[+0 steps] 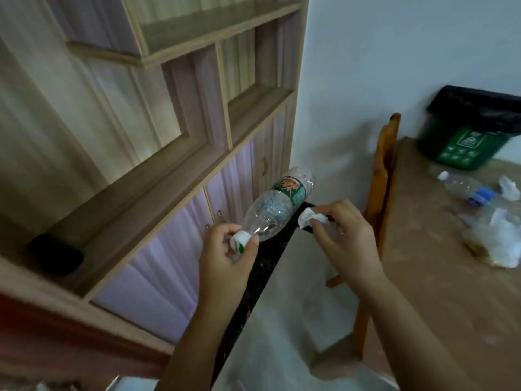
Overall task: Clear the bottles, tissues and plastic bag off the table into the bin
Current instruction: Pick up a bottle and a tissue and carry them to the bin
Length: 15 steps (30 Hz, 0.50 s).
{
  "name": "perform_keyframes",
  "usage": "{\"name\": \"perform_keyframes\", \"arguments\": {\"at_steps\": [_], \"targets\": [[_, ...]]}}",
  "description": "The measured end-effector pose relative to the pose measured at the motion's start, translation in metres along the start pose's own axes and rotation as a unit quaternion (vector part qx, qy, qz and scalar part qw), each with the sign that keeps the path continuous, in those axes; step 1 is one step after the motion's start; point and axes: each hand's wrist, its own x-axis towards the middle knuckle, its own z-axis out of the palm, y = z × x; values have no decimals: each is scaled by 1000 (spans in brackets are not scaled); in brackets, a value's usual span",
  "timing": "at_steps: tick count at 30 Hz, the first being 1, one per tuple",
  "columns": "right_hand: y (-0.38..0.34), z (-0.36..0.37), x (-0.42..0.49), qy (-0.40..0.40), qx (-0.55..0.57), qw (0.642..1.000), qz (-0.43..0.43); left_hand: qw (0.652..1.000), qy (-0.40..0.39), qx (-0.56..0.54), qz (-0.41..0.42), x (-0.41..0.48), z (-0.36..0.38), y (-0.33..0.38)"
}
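My left hand (225, 258) grips a clear plastic bottle (277, 204) with a green label by its white cap, the bottle pointing up and away. My right hand (341, 232) pinches a crumpled white tissue (308, 217). Both hands are left of the wooden table (423, 249), over the floor. A green bin (462, 142) with a black liner stands on the table's far end. On the table lie a clear bottle with a blue cap (465, 189), a crumpled tissue (509, 187) and a clear plastic bag (496, 241) with white tissue in it.
A wooden chair (380, 176) stands against the table's left side. A tall wooden shelf unit (169, 122) with cupboards fills the left. A dark strip runs along the floor beneath my hands. A white wall is behind.
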Motion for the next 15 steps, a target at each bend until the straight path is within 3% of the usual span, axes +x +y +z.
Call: {"name": "perform_keyframes", "arguments": {"at_steps": [3,10,15], "targets": [[-5,22,34,30,-18,999,-10,999,-25,-27,18,50,0,-6],[34,41,72,78,-60,991,92,993,-102,-51,27,124,40,-28],[78,52,126,113,-69,986,103,987,-141,-61,48,182,91,-39]]}}
